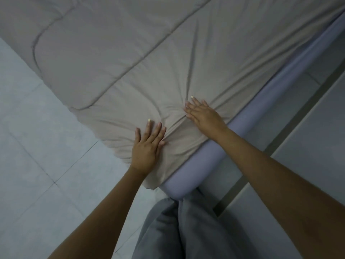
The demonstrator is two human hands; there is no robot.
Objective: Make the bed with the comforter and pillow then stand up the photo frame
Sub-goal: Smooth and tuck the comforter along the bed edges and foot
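The left hand is laid flat, palm down, on the beige comforter near its corner, with the fingers straight and slightly spread; nothing is gripped by it. The right hand is pressed flat on the same cloth a little farther in and close to the bed's edge, its fingers also straight (the thumb is hidden beneath the hand), and nothing is held by it either. Between and around the two hands the fabric is gathered into small creases that radiate outward. The comforter is spread over the top of the bed, its quilted seams running diagonally across the view, and its corner is seen hanging just over the near end. Along the right side of the comforter a pale lavender padded bed frame is exposed, ending in a rounded corner just below the left wrist. Grey trouser cloth is seen at the bottom, just beside that rounded corner. A light tiled floor is visible to the left of the bed, and paler panels divided by a dark strip are seen to the right.
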